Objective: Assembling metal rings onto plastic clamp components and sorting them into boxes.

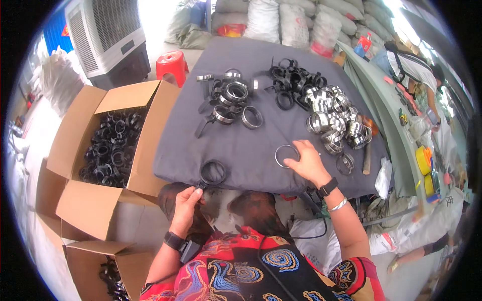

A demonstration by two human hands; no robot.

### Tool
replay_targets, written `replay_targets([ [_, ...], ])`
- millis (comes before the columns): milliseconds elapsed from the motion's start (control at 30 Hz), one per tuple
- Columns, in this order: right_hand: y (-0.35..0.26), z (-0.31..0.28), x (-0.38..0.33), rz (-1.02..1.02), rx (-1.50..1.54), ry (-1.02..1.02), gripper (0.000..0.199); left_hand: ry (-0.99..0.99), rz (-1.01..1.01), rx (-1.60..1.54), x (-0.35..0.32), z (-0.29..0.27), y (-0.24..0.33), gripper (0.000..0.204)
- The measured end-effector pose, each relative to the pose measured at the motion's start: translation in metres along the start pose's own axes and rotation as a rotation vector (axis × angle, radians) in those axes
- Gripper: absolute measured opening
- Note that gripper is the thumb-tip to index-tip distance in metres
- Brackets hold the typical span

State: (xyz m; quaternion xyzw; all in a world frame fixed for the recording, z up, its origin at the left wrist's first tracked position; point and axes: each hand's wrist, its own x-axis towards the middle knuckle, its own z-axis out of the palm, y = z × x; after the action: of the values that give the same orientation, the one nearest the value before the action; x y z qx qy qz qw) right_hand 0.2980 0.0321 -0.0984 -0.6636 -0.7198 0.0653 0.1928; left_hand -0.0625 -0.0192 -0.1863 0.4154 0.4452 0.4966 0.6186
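Observation:
My left hand (187,204) is closed on the short stem of a black ring-shaped part (213,172), whose ring rests at the table's front edge. Between the thumb and fingers of my right hand (307,161) is a thin silver metal ring (286,156), held just over the grey cloth-covered table (226,150). To the right lies a heap of silver metal rings (329,113). Behind it is a pile of plain black ring parts (291,80). Farther left, several black parts with silver rings fitted (233,95) lie in a loose group.
Left of the table stands an open cardboard box (140,145) full of black ring parts, with a smaller box (90,266) below. A red stool (171,66) and an air cooler (108,35) are behind. Another person (419,75) works at the right beside rolls of yellow tape (424,160).

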Motion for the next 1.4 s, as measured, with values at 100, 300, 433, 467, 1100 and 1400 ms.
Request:
replay_targets([
  [100, -0.008, 0.000, 0.002, -0.155, -0.008, -0.022, 0.071, 0.002, -0.002, 0.013, 0.003, 0.001, -0.002, 0.023],
  [300, -0.034, -0.022, 0.000, -0.418, -0.070, -0.042, 0.083, -0.016, -0.013, 0.029, 0.002, 0.000, -0.002, 0.024],
  [433, -0.061, -0.038, -0.011, -0.674, -0.013, 0.114, 0.080, -0.058, 0.008, 0.063, 0.004, -0.005, -0.009, 0.025],
  [467, -0.063, -0.039, -0.012, -0.733, -0.020, 0.162, 0.079, -0.057, 0.005, 0.063, 0.004, -0.005, -0.008, 0.025],
  [1100, -0.092, -0.029, -0.023, -0.396, 0.233, 0.202, 0.079, -0.057, 0.031, 0.071, 0.003, 0.001, -0.006, 0.026],
  [1400, -0.072, 0.010, -0.001, -0.024, -0.404, -0.190, 0.057, -0.071, 0.078, 0.085, 0.005, 0.011, -0.012, 0.026],
])
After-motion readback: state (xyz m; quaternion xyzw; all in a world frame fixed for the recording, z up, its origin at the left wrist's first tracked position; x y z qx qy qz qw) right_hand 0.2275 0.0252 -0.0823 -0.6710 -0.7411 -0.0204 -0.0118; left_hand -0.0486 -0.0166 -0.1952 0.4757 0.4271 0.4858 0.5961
